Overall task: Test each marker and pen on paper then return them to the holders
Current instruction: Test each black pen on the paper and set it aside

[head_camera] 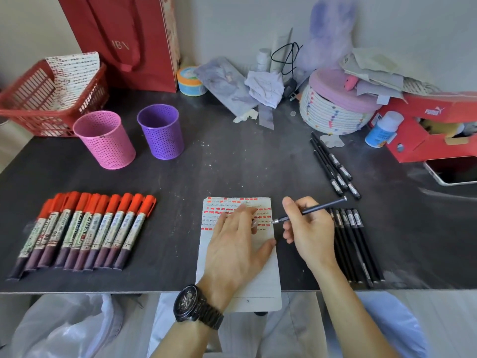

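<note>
The testing looks well under way but the putting-away has not begun: the sheet of paper (260, 275) at 6 o'clock on the table (232, 166) carries rows of red-orange swatches and some thin scribbled lines across its upper part, while the pink holder (104, 139) and the purple holder (160, 131) at 10 and 11 o'clock show nothing sticking out of them. The left hand (236, 244) lies flat with straight fingers on the paper, pinning it; its grip holds nothing. The right hand (308, 232) has its grip closed around a thin black pen (309, 209), tip pointing toward 9 o'clock at the paper's right edge; whether the tip touches the sheet I cannot tell. A row of capped red-capped markers (85, 231) sits at 8 o'clock, and judging by the swatches these may already be tested. A row of black pens (353, 244) lies at 4 o'clock just beside the right hand, and a second cluster of black pens (333, 166) at 2 o'clock; which group is tested I cannot say. Everything is left to be returned. The lower part of the paper overhangs the table's near edge, so pressing there is risky. Open table lies between the paper and the holders, a free lane toward 11 o'clock; the 12 to 3 o'clock rim is crowded with a woven basket (333, 117), a red shoebox (426, 130) and a phone (454, 169).
</note>
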